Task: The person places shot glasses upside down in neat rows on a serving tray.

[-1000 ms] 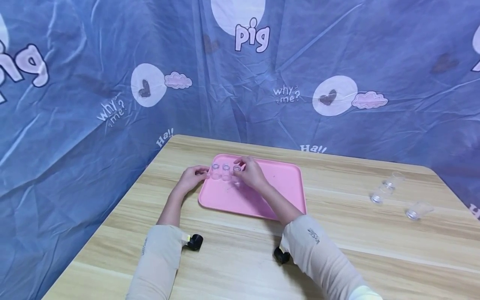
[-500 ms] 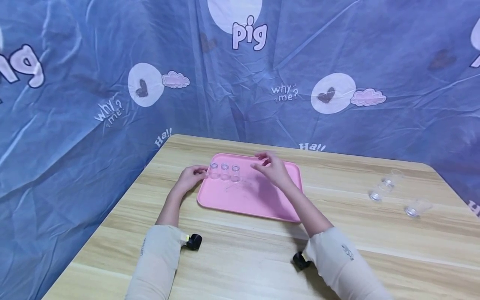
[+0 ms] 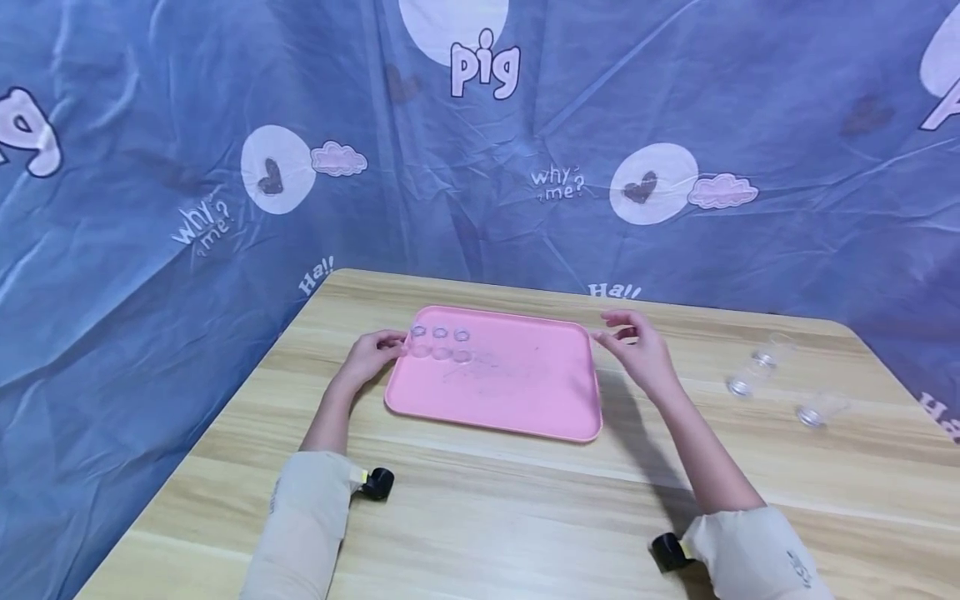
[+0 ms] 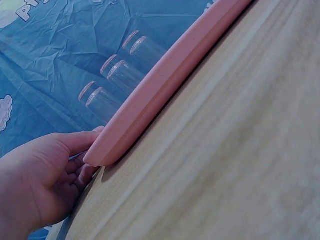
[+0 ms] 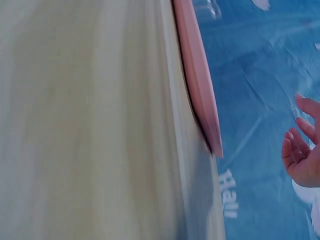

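Three clear small glasses stand upside down in a row at the left end of a pink tray, thick bases upward. My left hand pinches the tray's left edge. In the left wrist view its thumb lies over the rim, with the other fingers curled below, and the glasses rise behind the tray wall. Just past the tray's right edge, my right hand is raised over the table with nothing in it. The right wrist view shows its fingers loosely bent and apart.
Further right on the wooden table are three more clear glasses: a near one, a left one and a far one. A blue printed cloth hangs close behind and along the left of the table.
My right hand has let go of the third glass in the row and moved right, beyond the tray. The left hand keeps its place at the tray's edge.
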`<state>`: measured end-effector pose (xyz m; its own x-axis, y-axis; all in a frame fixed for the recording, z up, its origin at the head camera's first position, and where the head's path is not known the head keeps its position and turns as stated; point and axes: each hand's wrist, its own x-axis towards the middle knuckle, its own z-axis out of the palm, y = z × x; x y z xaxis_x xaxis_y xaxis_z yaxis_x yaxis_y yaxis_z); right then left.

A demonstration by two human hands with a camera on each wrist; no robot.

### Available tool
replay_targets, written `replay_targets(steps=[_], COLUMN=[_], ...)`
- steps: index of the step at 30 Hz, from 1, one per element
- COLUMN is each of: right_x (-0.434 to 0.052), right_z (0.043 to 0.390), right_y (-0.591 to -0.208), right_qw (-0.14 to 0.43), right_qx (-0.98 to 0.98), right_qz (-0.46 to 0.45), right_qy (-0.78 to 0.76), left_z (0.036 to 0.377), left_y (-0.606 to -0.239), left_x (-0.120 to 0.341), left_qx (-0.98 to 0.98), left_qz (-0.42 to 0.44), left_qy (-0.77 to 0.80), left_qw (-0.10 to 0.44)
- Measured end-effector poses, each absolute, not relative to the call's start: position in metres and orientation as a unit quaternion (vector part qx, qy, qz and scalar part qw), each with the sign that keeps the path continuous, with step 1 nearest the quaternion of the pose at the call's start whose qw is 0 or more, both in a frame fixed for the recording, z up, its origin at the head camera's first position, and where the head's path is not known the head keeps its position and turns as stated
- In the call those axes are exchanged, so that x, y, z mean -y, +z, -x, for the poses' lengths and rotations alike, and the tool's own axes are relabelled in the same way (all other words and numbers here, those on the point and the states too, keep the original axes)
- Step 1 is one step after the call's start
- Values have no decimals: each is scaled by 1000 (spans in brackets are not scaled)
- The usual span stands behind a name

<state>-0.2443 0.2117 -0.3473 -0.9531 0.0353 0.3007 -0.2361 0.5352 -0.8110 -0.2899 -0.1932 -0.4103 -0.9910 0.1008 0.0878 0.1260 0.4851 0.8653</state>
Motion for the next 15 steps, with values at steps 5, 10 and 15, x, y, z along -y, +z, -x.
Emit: replay_targets(steps=[5,10,15], right_x=[-243,-273,-297], right_z=[233,225,223], right_y=[-347,-348,-350], right_qw=[169,194,228], right_qx=[853,844,852], right_qz=[-20,36,78], right_qy=[493,498,465], left_z=[289,288,288], left_y=[-408,-406,-409], left_x=[194,192,191], left_qx=[866,866,865], left_qz=[70,68,66], left_qy=[-495,-495,-497], left_qw=[18,9,10])
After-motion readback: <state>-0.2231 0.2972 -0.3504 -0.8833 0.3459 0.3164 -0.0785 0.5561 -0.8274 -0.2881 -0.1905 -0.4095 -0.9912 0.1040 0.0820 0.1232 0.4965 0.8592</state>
